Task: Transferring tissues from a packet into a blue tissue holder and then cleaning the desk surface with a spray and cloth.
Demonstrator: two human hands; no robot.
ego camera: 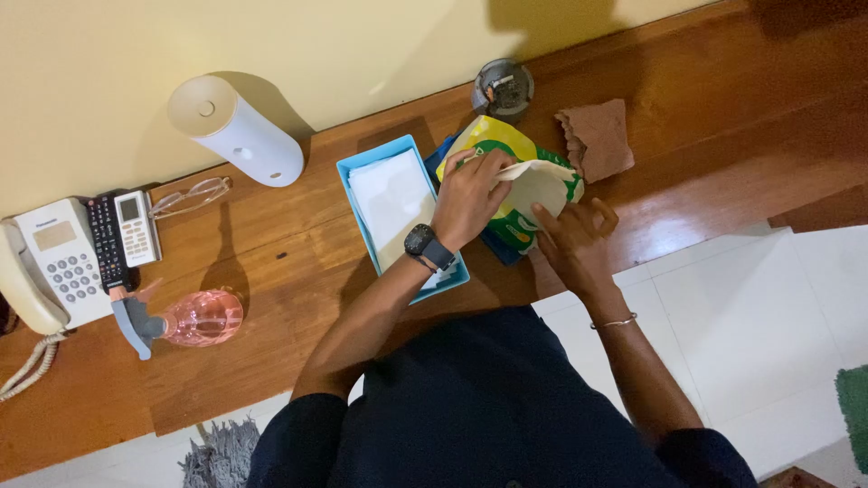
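Both hands work at a yellow-and-green packet point(506, 181) lying on the wooden counter point(298, 244), just beside a blue tray point(362, 167) of white sheets. The left hand point(470, 194) grips a white sheet point(541, 185) at the packet's mouth — the right hand point(570, 235) pinches the same sheet's lower edge. A pink spray bottle point(194, 318) lies well apart.

There is only one view, from a camera on the person's head, looking almost straight down over their chest and forearms. It sits close above the wooden table point(298, 262), with the pale wall along the top edge and white floor tiles point(759, 325) at the lower right.
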